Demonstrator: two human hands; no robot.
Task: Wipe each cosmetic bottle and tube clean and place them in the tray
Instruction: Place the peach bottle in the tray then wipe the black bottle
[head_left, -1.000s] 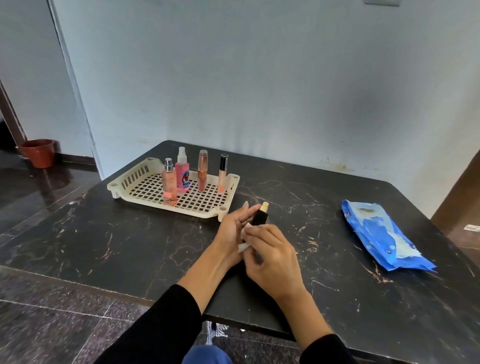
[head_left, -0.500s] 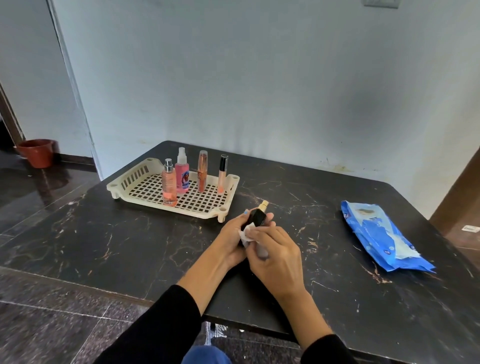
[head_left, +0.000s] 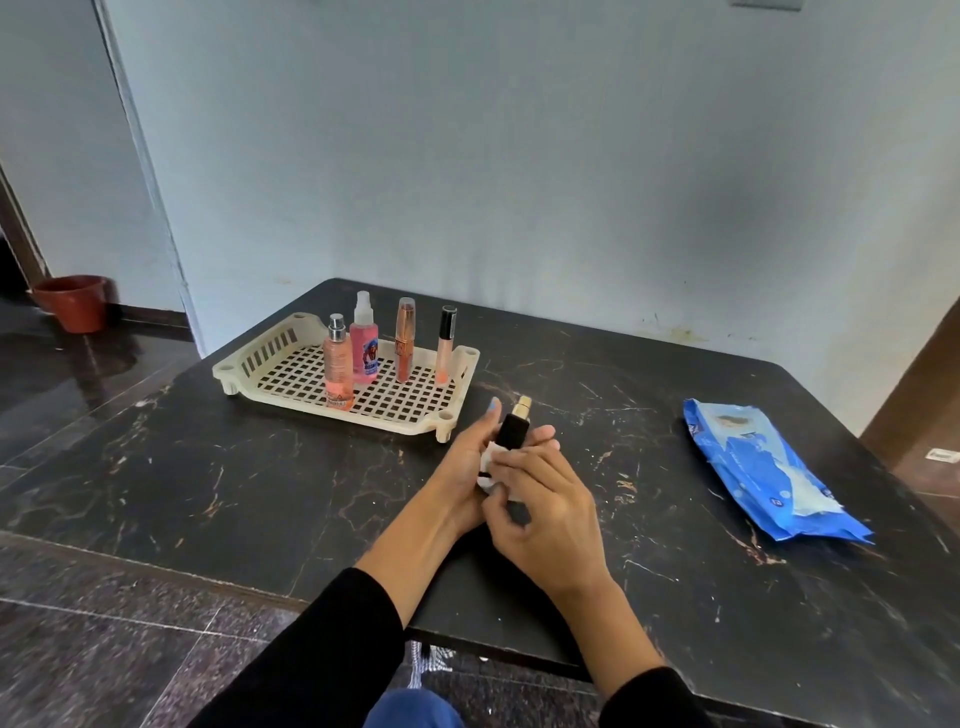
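Here the wiping step is in hand: at the centre of the frame the left hand (head_left: 470, 457) curls round a small black bottle (head_left: 511, 432) with a gold cap, held above the counter (head_left: 270, 483), while the right hand (head_left: 540, 506) pinches a white wipe (head_left: 488, 467) against its lower body. Four bottles and tubes already stand in the cream tray (head_left: 260, 364), up and to the left. Judging by that, the next move calls for finishing the rub, then standing this bottle upright in the tray beside the others.
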